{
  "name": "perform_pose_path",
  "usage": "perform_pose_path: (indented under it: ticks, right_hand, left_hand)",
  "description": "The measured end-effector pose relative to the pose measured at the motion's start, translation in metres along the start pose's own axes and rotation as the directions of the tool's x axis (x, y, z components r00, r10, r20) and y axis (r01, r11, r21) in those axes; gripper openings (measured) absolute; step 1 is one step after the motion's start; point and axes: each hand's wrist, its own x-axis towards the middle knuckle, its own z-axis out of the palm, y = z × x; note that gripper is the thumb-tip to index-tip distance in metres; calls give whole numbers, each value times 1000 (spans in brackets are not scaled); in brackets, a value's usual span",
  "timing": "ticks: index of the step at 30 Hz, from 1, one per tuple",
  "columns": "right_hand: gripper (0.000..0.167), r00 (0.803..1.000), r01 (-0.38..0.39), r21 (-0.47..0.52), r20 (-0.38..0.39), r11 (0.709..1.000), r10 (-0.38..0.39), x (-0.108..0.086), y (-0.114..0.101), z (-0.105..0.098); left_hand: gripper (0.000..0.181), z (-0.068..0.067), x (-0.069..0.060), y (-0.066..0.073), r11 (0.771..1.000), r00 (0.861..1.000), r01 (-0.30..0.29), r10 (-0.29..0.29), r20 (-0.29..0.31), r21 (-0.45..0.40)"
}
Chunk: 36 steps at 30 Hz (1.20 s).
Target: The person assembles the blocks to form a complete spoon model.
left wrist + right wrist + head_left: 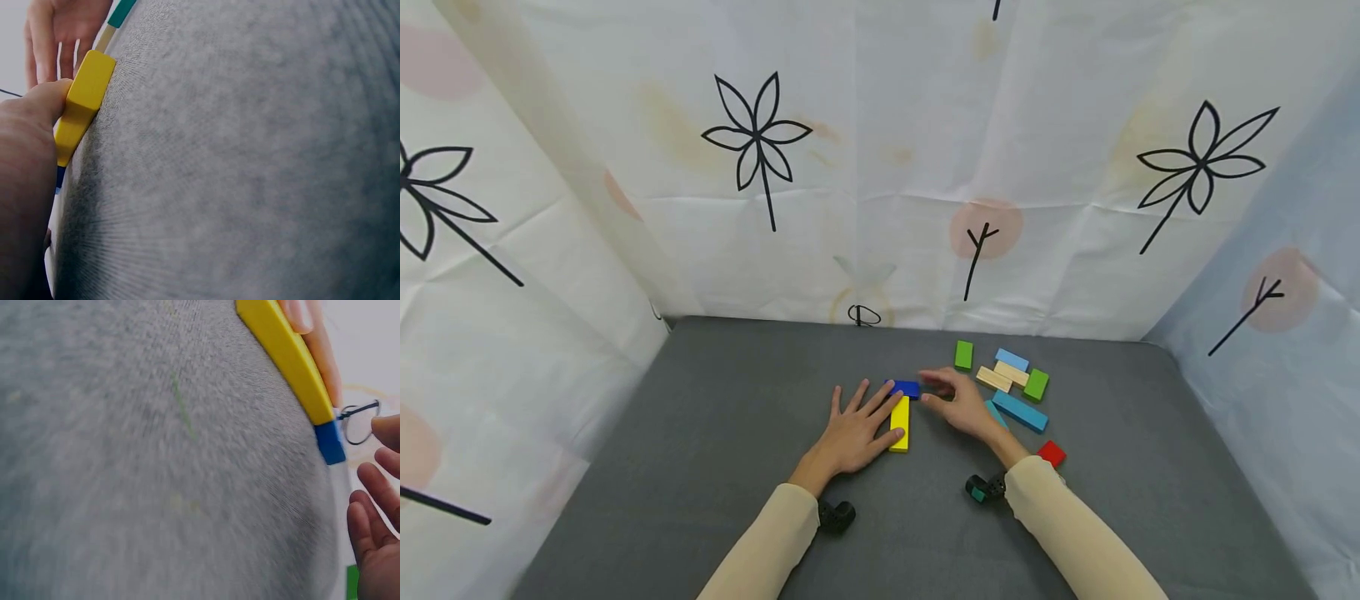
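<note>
A long yellow block (899, 415) lies on the grey table, its far end against a dark blue block (912, 389) set crosswise. My left hand (853, 435) is spread over them with straight fingers. Its thumb rests along the side of the yellow block (86, 90) in the left wrist view, and fingertips reach the blue block. Just right of the blue block, my right hand (964, 408) hovers with loosely bent fingers. In the right wrist view, a gap separates this hand (378, 519) from the blue block (329, 444), and nothing is in its fingers.
Right of my right hand lie green blocks (964, 355), (1036, 385), plain wooden blocks (994, 379), a light blue block (1012, 359), and a longer blue block (1020, 412). A teal block (996, 414) and a red block (1051, 453) are partly hidden by the right arm. Patterned cloth (910, 167) surrounds the table.
</note>
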Motion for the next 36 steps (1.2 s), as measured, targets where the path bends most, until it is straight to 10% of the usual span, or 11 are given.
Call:
perform_pose_path:
  ticks: [23, 36]
  right_hand:
    - [50, 963, -148, -325, -262, 934, 61, -85, -2, -56]
    - [87, 854, -499, -342, -352, 796, 384, -141, 2, -63]
  left_hand:
    - [70, 7, 0, -6, 1000, 999, -24, 24, -25, -9]
    - [68, 2, 0, -2, 1000, 1000, -18, 17, -12, -16]
